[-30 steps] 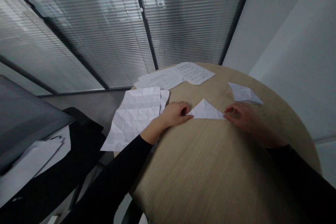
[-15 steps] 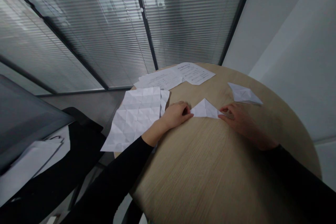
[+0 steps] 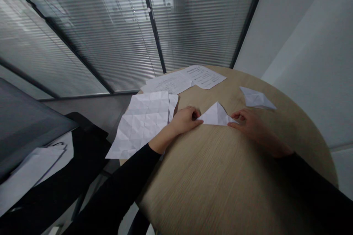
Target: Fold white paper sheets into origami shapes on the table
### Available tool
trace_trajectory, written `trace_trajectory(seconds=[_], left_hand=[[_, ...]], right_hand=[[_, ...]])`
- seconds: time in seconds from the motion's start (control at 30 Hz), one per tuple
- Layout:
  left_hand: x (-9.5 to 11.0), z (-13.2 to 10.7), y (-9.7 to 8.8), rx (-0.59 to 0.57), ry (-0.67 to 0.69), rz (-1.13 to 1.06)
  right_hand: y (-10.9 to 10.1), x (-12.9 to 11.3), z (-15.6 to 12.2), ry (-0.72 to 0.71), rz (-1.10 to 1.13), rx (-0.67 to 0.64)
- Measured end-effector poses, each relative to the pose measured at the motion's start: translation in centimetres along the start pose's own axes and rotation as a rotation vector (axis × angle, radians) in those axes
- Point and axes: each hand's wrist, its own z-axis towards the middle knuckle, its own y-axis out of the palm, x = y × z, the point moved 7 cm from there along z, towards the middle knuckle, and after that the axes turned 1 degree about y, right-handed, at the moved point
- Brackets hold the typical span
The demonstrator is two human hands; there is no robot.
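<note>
A white folded paper (image 3: pixel 216 114) with a peaked top and a crease down its middle lies between my hands on the wooden table (image 3: pixel 209 169). My left hand (image 3: pixel 186 119) is closed on its left end, thumb along the near edge. At the opposite end, my right hand (image 3: pixel 246 123) pinches the right corner between thumb and fingers. The tips of both corners are hidden by my fingers. Beside my left wrist lie creased white sheets (image 3: pixel 143 117) marked with a grid of folds.
Another folded paper piece (image 3: pixel 257 98) rests at the right rear of the table. Printed sheets (image 3: pixel 184 79) lie along the far edge, before a glass partition with blinds (image 3: pixel 193 36). At lower left, a black chair seat (image 3: pixel 91 150) bears white papers (image 3: pixel 41 169).
The folded paper's peak has shifted slightly right and its near edge slightly towards me. Both hands keep hold of its ends, almost in the same place.
</note>
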Motion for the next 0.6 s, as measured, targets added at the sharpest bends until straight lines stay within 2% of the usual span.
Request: trace_trajectory(seconds=[0.13,0.33,0.47,0.6], left_hand=[[-0.2,-0.2,0.1,-0.001,-0.015,-0.088],[-0.5,0.0,0.4,-0.057,-0.026,-0.449],[-0.9,0.1,-0.1,0.015,-0.067,-0.447],[-1.4,0.0,-0.8,0.099,-0.113,-0.384]], right_hand=[[0.4,0.4,-0.4,0.081,0.091,-0.033],[-0.2,-0.8,-0.5,0.099,0.234,-0.122],[-0.8,-2.2,-0.5,0.029,0.18,-0.155],[-1.0,-2.4,-0.5,-0.003,0.149,-0.157]])
